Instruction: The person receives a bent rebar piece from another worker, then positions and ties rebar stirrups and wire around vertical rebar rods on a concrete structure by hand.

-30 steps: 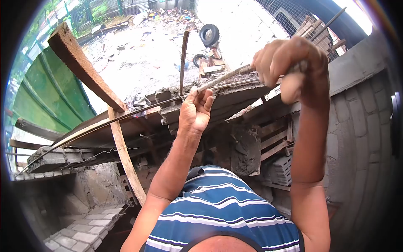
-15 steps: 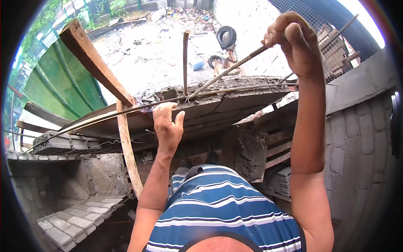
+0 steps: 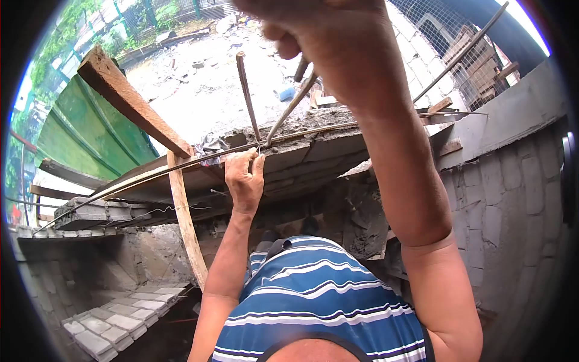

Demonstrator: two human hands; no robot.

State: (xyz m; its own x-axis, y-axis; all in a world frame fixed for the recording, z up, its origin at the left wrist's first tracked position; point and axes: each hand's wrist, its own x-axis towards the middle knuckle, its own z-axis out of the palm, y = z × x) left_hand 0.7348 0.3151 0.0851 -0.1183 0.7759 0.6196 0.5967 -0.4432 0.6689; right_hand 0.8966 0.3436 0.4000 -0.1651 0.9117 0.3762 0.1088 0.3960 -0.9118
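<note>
A ribbed steel bar (image 3: 292, 108) rises at a slant from the wall top (image 3: 301, 143), and its upper part passes behind my right hand (image 3: 332, 42). That hand is high and close to the camera, with curled fingers partly cut off by the frame's top edge. Left of the bar stands a second upright bar (image 3: 246, 96). A long thin rod (image 3: 199, 160) runs along the wall edge past the foot of both bars. My left hand (image 3: 243, 175) is closed just below that crossing, its fingertips pinched at the rod; whatever is between them is too small to name.
A thick timber (image 3: 136, 105) slants at the left, joined to a wooden post (image 3: 185, 223). Green sheeting (image 3: 90, 130) lies behind them. Concrete blocks (image 3: 114, 320) form a ledge at lower left. A block wall (image 3: 506, 199) stands at right, with wire mesh (image 3: 428, 27) beyond.
My right hand has swung left and nearer the camera, and the slanted bar now stands steeper. My left hand has left the slanted bar and closed its fingers near the rod crossing.
</note>
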